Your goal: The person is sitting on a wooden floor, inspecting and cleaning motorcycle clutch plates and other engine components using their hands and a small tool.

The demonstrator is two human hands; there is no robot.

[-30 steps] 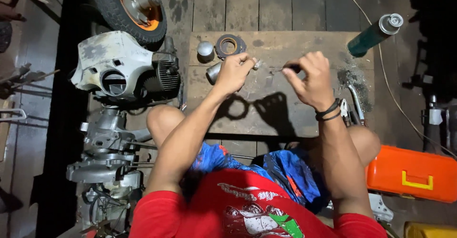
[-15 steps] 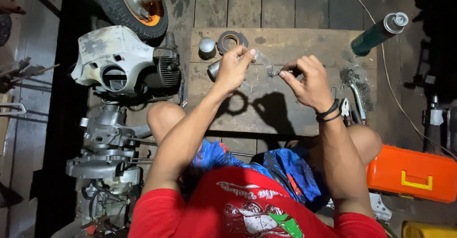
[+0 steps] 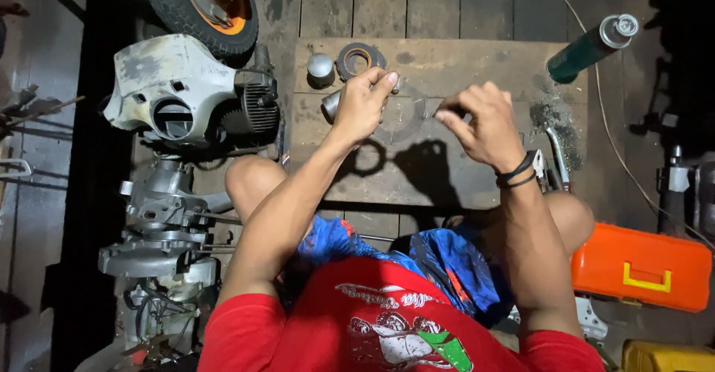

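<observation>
Over the worn wooden board (image 3: 462, 67) our left hand (image 3: 365, 104) and right hand (image 3: 484, 122), earlier closer, now pinch opposite edges of a thin translucent ring gasket (image 3: 406, 115), lifted beside the grey metal cylinder (image 3: 331, 106).

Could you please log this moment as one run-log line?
left hand: holds thin ring | right hand: pinches ring edge | above board

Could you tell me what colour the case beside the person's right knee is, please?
The case is orange with a yellow latch, seen in the head view.
</observation>
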